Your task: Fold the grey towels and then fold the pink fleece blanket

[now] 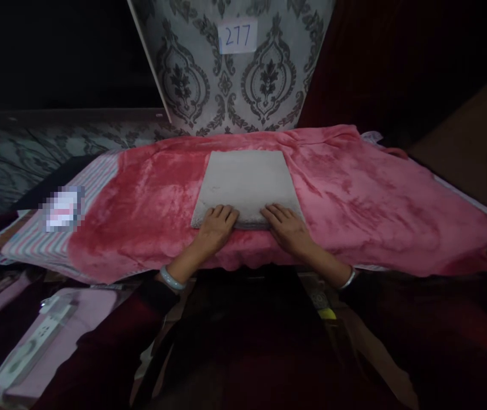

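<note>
Left hand (pixel 217 229) and right hand (pixel 289 229), fingers unclenched, apparently press a folded grey cloth (pixel 247 179) flat; the next move likely calls for even pressure.

Two bare hands (pixel 218 228); two wrist bangles, one pale (pixel 169 279), one silver (pixel 348 278); one folded rectangular grey cloth (pixel 246 181); one pink plush blanket (pixel 153 193); one white paper sign (pixel 238 36); one long white power strip (pixel 30 344).
</note>
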A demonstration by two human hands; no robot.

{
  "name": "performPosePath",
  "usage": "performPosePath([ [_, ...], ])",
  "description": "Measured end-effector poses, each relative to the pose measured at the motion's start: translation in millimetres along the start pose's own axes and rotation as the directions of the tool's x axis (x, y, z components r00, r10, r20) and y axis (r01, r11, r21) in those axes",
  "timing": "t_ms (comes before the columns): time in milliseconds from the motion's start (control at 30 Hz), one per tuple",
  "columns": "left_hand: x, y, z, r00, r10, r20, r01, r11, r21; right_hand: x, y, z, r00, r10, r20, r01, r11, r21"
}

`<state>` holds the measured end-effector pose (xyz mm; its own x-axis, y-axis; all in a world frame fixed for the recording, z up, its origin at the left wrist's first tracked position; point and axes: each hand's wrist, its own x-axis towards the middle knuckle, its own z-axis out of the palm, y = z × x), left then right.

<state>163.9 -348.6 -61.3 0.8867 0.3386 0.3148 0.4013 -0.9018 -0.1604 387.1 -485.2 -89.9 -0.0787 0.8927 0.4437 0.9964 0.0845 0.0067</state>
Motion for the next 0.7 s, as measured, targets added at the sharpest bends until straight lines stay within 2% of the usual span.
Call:
performPosePath([
  [167,7.6,-9.3,-10.5,0.999,0.026,-0.038,-0.025,0.999,0.047,17.1,4.9,-9.3,1.000,0.013,0.005,-0.013,1.000,-0.005],
  [300,16.5,-22.4,-40.6,0.988,0.078,-0.130,-0.064,0.992,0.107,33.5,4.9,-37.6,0.991,-0.019,-0.132,0.019,1.000,-0.004],
  [400,4.8,-23.9,-49.8,0.967,0.135,-0.218,-0.111,0.987,0.120,24.1,-5.0,-47.0,0.974,-0.063,-0.218,0.057,0.998,-0.031],
  [567,-35.2,-10.5,-17.9,0.937,0.224,-0.267,-0.205,0.974,0.099,-14.8,-23.8,-18.9,0.959,-0.170,-0.225,0.156,0.985,-0.080],
  [700,-46.1,-1.3,0.4,0.939,0.168,-0.301,-0.151,0.985,0.081,-28.2,-30.7,-4.2,0.963,-0.142,-0.230,0.129,0.989,-0.073],
])
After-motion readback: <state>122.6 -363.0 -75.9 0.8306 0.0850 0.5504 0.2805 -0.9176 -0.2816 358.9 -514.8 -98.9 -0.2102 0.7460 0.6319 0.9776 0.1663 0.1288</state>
